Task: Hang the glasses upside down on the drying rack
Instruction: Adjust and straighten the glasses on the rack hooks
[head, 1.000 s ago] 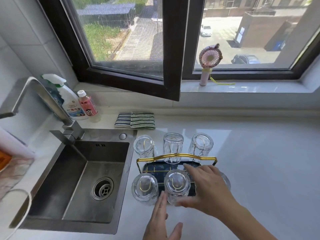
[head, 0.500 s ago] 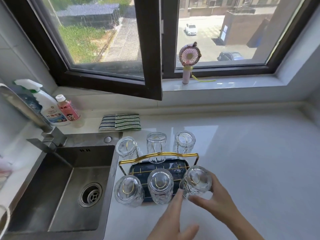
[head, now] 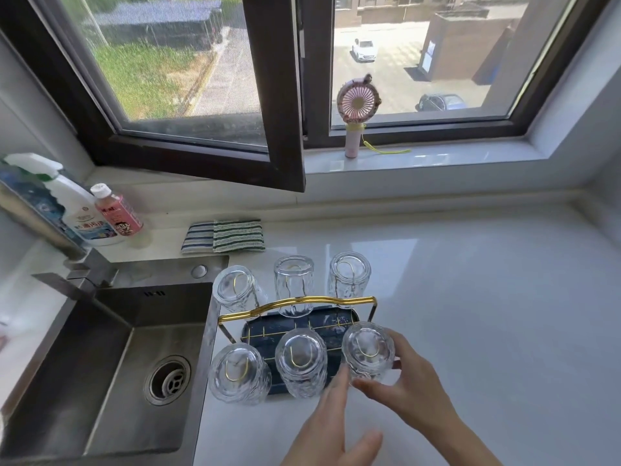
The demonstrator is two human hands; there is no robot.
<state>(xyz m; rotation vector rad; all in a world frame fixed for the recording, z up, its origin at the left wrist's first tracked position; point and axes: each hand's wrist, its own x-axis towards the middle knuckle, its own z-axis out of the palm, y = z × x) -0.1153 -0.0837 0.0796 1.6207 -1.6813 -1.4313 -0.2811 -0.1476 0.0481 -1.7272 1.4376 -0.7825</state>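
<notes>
A drying rack [head: 297, 301] with a gold handle and a dark tray stands on the white counter beside the sink. Several clear glasses hang upside down on its gold hooks, three at the back [head: 293, 286] and three at the front. My right hand [head: 408, 388] wraps around the front right glass [head: 368, 352], thumb below and fingers behind it. My left hand [head: 331, 430] is flat and open, its fingertips reaching up beside that glass's lower left edge. The front middle glass [head: 301, 363] and front left glass [head: 238, 376] hang free.
A steel sink [head: 111, 368] with a drain lies left of the rack, faucet [head: 50, 230] behind it. A spray bottle [head: 75, 210], a pink bottle [head: 117, 211] and folded striped cloths [head: 223, 235] sit at the back. A pink fan [head: 356, 119] stands on the sill. An open window frame [head: 279, 136] overhangs the counter.
The view has shifted right and closer. My right hand moved from over the rack's front to gripping the front right glass. My left hand's fingertips slid right, from the middle glass toward it.
</notes>
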